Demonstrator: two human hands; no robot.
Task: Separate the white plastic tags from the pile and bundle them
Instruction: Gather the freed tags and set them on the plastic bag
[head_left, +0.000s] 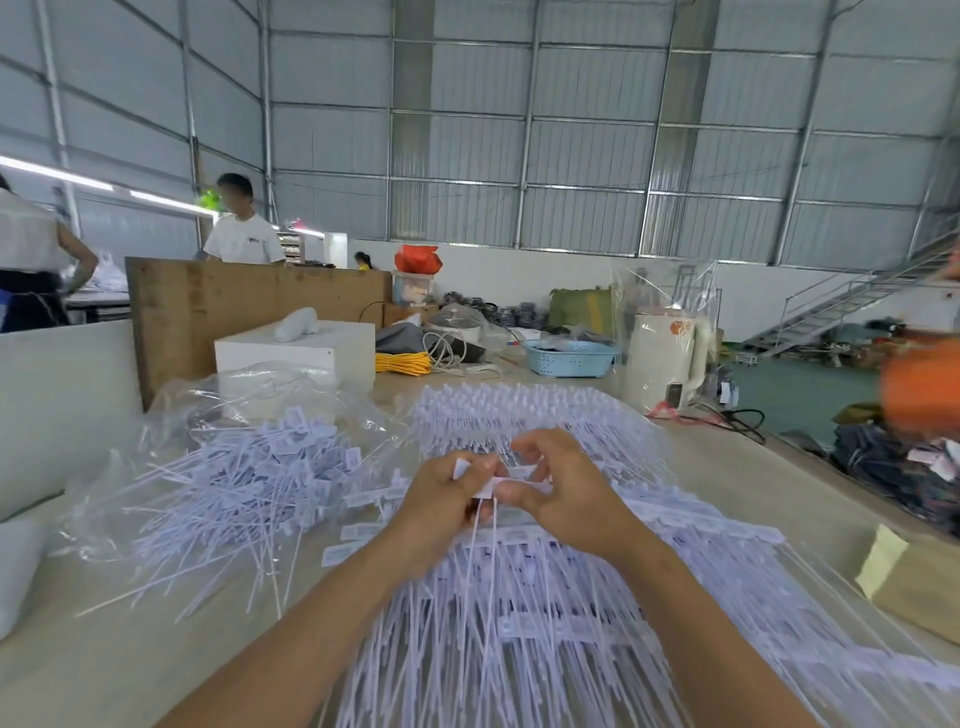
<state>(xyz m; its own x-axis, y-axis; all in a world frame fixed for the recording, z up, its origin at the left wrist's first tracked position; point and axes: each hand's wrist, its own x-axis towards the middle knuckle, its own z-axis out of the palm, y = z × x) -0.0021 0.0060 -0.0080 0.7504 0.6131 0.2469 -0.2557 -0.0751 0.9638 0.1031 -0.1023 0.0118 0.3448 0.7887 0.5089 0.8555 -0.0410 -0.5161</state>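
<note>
A large heap of white plastic tags (545, 613) with long thin tails covers the table in front of me, laid in rows. A looser pile of the same tags (244, 483) lies to the left on a clear plastic bag. My left hand (441, 499) grips a few tags by their flat heads, their tails hanging down between my hands. My right hand (561, 483) pinches the heads of those same tags from the right. Both hands hover above the middle of the big heap.
A white box (296, 353) stands behind the loose pile, with a yellow cord coil (402, 362), a blue basket (569, 358) and a wrapped white appliance (662, 358) further back. A cardboard piece (914, 587) lies at right. People work at the left, behind a wooden board (208, 312).
</note>
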